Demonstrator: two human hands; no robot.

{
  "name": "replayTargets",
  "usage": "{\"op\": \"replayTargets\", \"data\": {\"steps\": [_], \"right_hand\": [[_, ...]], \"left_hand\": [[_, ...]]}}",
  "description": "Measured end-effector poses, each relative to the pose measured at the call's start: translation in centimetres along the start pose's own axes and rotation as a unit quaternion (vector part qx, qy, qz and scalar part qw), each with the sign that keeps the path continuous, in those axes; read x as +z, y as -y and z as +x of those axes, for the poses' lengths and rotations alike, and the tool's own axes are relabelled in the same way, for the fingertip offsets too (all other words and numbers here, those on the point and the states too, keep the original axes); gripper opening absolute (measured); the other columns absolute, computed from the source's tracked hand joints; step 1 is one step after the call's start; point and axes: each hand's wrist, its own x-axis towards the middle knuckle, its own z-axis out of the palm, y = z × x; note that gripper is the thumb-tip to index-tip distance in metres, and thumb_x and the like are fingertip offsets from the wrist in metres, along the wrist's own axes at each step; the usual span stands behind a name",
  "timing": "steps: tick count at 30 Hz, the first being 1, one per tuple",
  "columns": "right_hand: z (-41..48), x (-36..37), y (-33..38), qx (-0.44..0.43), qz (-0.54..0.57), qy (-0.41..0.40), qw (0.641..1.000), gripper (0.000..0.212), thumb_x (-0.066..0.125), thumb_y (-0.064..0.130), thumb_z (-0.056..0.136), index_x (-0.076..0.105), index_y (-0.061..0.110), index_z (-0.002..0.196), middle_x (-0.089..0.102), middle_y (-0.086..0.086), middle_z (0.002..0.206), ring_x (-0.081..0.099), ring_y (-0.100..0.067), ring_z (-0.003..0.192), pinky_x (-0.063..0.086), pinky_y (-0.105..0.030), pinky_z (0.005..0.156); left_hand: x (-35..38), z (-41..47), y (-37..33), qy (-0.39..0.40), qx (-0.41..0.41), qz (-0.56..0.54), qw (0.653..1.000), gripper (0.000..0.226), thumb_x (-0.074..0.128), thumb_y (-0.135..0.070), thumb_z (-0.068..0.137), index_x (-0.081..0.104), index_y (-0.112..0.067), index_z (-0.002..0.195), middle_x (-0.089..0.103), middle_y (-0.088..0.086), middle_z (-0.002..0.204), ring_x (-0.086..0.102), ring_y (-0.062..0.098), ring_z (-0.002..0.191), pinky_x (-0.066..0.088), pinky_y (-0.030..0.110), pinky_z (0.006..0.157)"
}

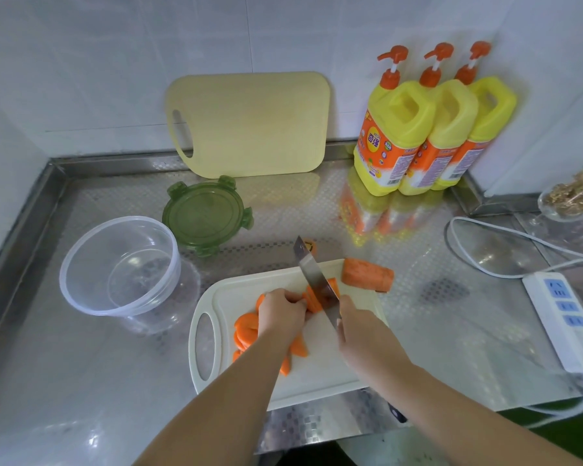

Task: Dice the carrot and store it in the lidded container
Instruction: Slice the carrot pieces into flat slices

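Observation:
On the white cutting board [320, 368] my left hand [281, 314] holds down a stack of carrot strips [312, 299]. My right hand [359, 331] grips the handle of a knife [312, 275], whose blade rests across those strips. Several carrot slices [246, 331] lie left of and under my left arm. A large uncut carrot chunk [367, 275] sits at the board's far right corner. A small carrot end [310, 246] lies behind the blade tip. The clear round container [120, 264] stands empty at the left, its green lid [206, 219] lying flat behind it.
A yellow cutting board [249, 124] leans on the tiled wall. Three yellow detergent bottles [428, 129] stand at the back right. A white power strip [566, 317] with its cable lies at the right, near a glass dish [572, 196]. The counter is steel.

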Motion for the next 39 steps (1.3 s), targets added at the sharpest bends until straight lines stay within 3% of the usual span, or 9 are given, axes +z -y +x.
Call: {"op": "replayTargets", "data": {"steps": [7, 10, 15, 18, 21, 25, 29, 32, 39], "right_hand": [[-1.0, 0.2, 0.9, -0.023, -0.054, 0.001, 0.998, 0.036, 0.032, 0.011, 0.099, 0.029, 0.015, 0.134, 0.032, 0.006, 0.069, 0.05, -0.018, 0.076, 0.032, -0.023, 0.054], [-1.3, 0.4, 1.2, -0.018, -0.066, 0.012, 0.998, 0.037, 0.036, 0.01, 0.098, 0.029, 0.014, 0.134, 0.031, 0.006, 0.068, 0.046, -0.015, 0.069, 0.026, -0.019, 0.049], [-1.4, 0.6, 1.3, -0.019, -0.074, 0.015, 0.997, 0.037, 0.035, 0.012, 0.099, 0.027, 0.013, 0.136, 0.03, 0.006, 0.069, 0.045, -0.016, 0.075, 0.025, -0.018, 0.049], [-1.3, 0.6, 1.3, -0.023, -0.076, 0.021, 0.997, 0.042, 0.035, 0.012, 0.1, 0.024, 0.013, 0.139, 0.033, 0.004, 0.073, 0.044, -0.016, 0.077, 0.033, -0.024, 0.063], [-1.3, 0.5, 1.3, -0.026, -0.073, 0.025, 0.997, 0.042, 0.036, 0.011, 0.099, 0.024, 0.013, 0.14, 0.029, 0.006, 0.069, 0.046, -0.016, 0.077, 0.036, -0.025, 0.065], [-1.1, 0.5, 1.3, -0.027, -0.076, 0.03, 0.996, 0.042, 0.036, 0.01, 0.098, 0.025, 0.013, 0.138, 0.028, 0.006, 0.068, 0.045, -0.017, 0.077, 0.029, -0.021, 0.051], [-0.8, 0.4, 1.5, -0.03, -0.081, 0.03, 0.996, 0.042, 0.037, 0.009, 0.098, 0.026, 0.013, 0.138, 0.028, 0.007, 0.068, 0.045, -0.015, 0.077, 0.037, -0.025, 0.066], [-0.6, 0.4, 1.5, -0.026, -0.077, 0.029, 0.996, 0.042, 0.038, 0.009, 0.098, 0.027, 0.014, 0.138, 0.03, 0.007, 0.069, 0.046, -0.014, 0.078, 0.038, -0.026, 0.068], [0.3, 0.6, 1.5, -0.02, -0.076, 0.047, 0.996, 0.034, 0.038, 0.009, 0.097, 0.033, 0.015, 0.13, 0.034, 0.007, 0.07, 0.048, -0.015, 0.076, 0.04, -0.027, 0.066]], "left_hand": [[-0.1, -0.3, -0.2, 0.0, 0.001, 0.023, 1.0, 0.008, 0.061, -0.016, 0.084, 0.067, -0.016, 0.078, 0.072, 0.004, 0.077, 0.068, 0.023, 0.083, 0.056, 0.04, 0.082], [-0.2, -0.4, -0.3, 0.001, 0.0, 0.021, 1.0, 0.008, 0.061, -0.017, 0.08, 0.069, -0.015, 0.079, 0.072, 0.004, 0.076, 0.068, 0.024, 0.082, 0.057, 0.041, 0.081], [-0.4, -1.5, -1.1, -0.01, 0.011, 0.01, 1.0, 0.025, 0.06, -0.009, 0.081, 0.065, -0.016, 0.057, 0.071, 0.014, 0.07, 0.068, 0.033, 0.079, 0.057, 0.044, 0.076], [-0.5, -1.8, -1.3, -0.016, 0.008, 0.01, 1.0, 0.029, 0.06, -0.008, 0.082, 0.062, -0.017, 0.055, 0.071, 0.015, 0.071, 0.068, 0.032, 0.079, 0.057, 0.044, 0.077], [-0.5, -1.8, -1.4, -0.016, 0.004, 0.002, 1.0, 0.028, 0.06, -0.007, 0.083, 0.061, -0.018, 0.057, 0.071, 0.014, 0.071, 0.068, 0.032, 0.08, 0.057, 0.044, 0.077], [-0.4, -1.4, -1.2, -0.007, -0.001, 0.006, 1.0, 0.019, 0.06, -0.009, 0.084, 0.065, -0.015, 0.066, 0.071, 0.01, 0.073, 0.069, 0.029, 0.081, 0.058, 0.041, 0.077], [-0.3, -1.1, -0.9, -0.004, -0.006, 0.009, 1.0, 0.008, 0.061, -0.012, 0.084, 0.069, -0.012, 0.08, 0.071, 0.006, 0.075, 0.068, 0.024, 0.08, 0.058, 0.039, 0.078], [-0.3, -1.0, -0.8, -0.004, -0.005, 0.018, 1.0, 0.008, 0.062, -0.014, 0.084, 0.07, -0.012, 0.082, 0.071, 0.005, 0.076, 0.068, 0.023, 0.08, 0.058, 0.038, 0.079], [-0.3, -1.2, -1.1, -0.012, 0.001, 0.021, 1.0, 0.027, 0.06, -0.009, 0.086, 0.063, -0.023, 0.064, 0.072, 0.007, 0.075, 0.068, 0.023, 0.08, 0.057, 0.036, 0.079]]}}
